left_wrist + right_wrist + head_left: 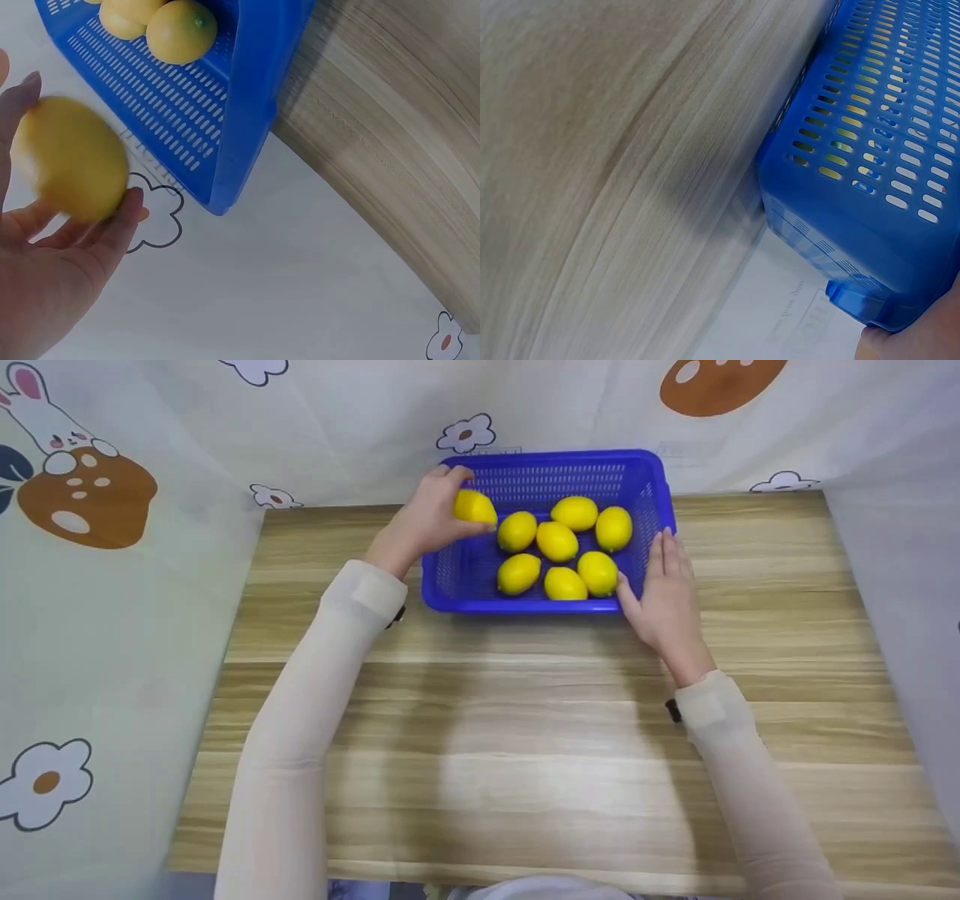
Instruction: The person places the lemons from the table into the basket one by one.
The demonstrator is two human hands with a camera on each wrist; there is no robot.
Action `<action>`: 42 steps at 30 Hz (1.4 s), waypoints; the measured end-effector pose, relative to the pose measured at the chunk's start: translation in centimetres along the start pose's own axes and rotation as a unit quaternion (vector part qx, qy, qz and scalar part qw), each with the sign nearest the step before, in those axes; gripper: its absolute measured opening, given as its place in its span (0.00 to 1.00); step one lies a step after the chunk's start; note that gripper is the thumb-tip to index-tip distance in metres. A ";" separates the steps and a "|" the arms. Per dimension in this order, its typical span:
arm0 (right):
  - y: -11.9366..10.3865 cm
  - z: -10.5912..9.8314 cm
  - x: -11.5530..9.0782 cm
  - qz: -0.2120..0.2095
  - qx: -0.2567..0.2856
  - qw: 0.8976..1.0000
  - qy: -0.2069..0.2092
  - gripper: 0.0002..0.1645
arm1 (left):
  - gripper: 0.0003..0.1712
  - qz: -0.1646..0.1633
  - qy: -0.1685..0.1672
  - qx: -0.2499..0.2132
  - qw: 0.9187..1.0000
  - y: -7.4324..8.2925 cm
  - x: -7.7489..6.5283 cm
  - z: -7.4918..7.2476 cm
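Observation:
My left hand [433, 515] grips a lemon [474, 507] between thumb and fingers, over the left end of a blue plastic basket [525, 606]. In the left wrist view the same lemon [73, 159] is held up, apart from the basket wall [251, 112]. Several more lemons [557, 541] lie loose on the basket floor. At the basket's right end, my right hand [666, 604] rests against the rim with straight fingers, its thumb near the front right corner. Only a bit of that hand [922, 334] shows in the right wrist view, beside the slotted basket side [847, 195].
The basket stands at the back of a wood-grain table [525, 735]. Behind it and along both sides hangs a pale cloth [360, 435] printed with flowers and a rabbit. Table surface extends in front of the basket, beneath both forearms.

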State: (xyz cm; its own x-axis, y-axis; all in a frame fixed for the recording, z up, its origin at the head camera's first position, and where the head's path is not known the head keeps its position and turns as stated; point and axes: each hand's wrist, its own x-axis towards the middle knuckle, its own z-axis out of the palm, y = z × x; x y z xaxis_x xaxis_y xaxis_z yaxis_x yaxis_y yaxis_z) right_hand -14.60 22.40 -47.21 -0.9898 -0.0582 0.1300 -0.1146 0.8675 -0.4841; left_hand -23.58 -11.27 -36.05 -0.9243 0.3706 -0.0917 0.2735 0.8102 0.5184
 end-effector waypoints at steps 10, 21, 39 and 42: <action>0.0 -0.1 0.1 0.003 -0.006 1.000 -0.006 0.49 | 0.47 -0.006 -0.005 0.008 1.000 0.1 -0.2 -0.2; 0.0 -0.5 0.0 0.004 -0.001 1.000 -0.013 0.51 | 0.47 -0.008 0.028 0.005 1.000 0.4 -1.3 1.2; -0.5 -1.0 -1.0 0.001 -0.022 1.000 -0.017 0.53 | 0.47 -0.008 0.190 0.069 0.979 0.5 -6.0 6.9; -0.5 -1.1 -1.4 -0.004 -0.035 0.999 -0.013 0.52 | 0.47 0.002 0.212 0.085 0.974 0.6 -6.9 8.2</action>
State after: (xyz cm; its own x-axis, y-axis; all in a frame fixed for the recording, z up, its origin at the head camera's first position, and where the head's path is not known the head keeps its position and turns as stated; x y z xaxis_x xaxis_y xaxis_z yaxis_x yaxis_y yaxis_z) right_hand -13.04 22.58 -46.21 -0.9908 -0.0782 0.1105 -0.1180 0.8989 -0.4219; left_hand -14.86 -9.64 -42.13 -0.9399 0.1831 0.2881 0.2848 0.8859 0.3661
